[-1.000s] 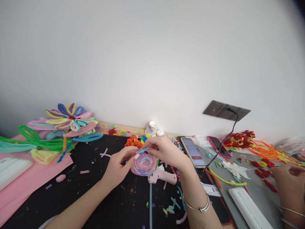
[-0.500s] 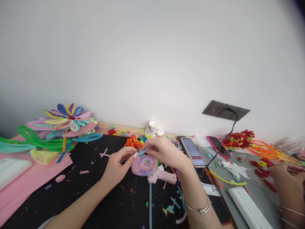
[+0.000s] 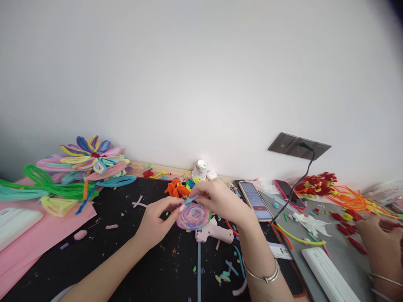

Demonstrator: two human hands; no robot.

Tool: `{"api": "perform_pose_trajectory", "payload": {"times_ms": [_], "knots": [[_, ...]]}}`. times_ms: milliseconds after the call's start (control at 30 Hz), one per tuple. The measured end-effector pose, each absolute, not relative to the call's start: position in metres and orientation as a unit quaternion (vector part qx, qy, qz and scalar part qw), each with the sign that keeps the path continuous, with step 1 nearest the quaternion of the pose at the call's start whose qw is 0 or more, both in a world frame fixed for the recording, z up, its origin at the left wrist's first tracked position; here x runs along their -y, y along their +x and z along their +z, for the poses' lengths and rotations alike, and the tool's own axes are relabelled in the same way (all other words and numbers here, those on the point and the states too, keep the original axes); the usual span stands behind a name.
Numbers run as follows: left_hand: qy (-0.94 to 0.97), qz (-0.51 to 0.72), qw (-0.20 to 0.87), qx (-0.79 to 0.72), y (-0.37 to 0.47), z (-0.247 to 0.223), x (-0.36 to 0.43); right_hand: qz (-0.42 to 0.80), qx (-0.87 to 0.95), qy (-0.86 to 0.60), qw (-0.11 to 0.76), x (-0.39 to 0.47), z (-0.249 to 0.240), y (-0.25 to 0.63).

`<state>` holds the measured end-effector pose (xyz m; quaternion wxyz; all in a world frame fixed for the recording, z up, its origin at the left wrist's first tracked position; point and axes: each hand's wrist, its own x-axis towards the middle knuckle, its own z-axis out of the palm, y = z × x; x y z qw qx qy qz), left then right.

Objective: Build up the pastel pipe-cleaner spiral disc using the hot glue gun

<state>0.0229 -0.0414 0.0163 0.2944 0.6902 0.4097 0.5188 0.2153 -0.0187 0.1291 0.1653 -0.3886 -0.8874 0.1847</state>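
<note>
A flat spiral disc [image 3: 194,217] of pastel pink, purple and blue fuzzy stems hangs between my two hands. My left hand [image 3: 160,218] pinches its upper left edge with thumb and index finger. At the top edge, my right hand [image 3: 217,201] grips it with curled fingers, partly hidden behind the disc. Just below and right of the disc, a pale pink glue gun [image 3: 217,232] lies on the black mat [image 3: 151,268], a long translucent glue stick [image 3: 199,268] extending from it toward me.
Fuzzy-stem flowers [image 3: 94,155] and green loops [image 3: 56,188] lie at the left. Phones [image 3: 256,201], a white cup [image 3: 200,169] and scraps stand behind. A black cord [image 3: 296,184] runs to the wall socket. Another person's hand [image 3: 379,235] is at the far right.
The disc has shifted slightly to the right and turned a little, and my left hand has moved right with it. Both hands keep their hold.
</note>
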Motion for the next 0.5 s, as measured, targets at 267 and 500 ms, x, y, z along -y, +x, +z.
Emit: {"api": "perform_pose_trajectory", "payload": {"times_ms": [267,500], "knots": [[0.69,0.511,0.311,-0.407,0.025,0.016,0.04,0.176,0.888,-0.387,0.172,0.018,0.13,0.217],[0.647,0.508,0.36,-0.44,0.026,0.014,0.041,0.209,0.886,-0.384,0.155,0.021,0.127,0.204]]}}
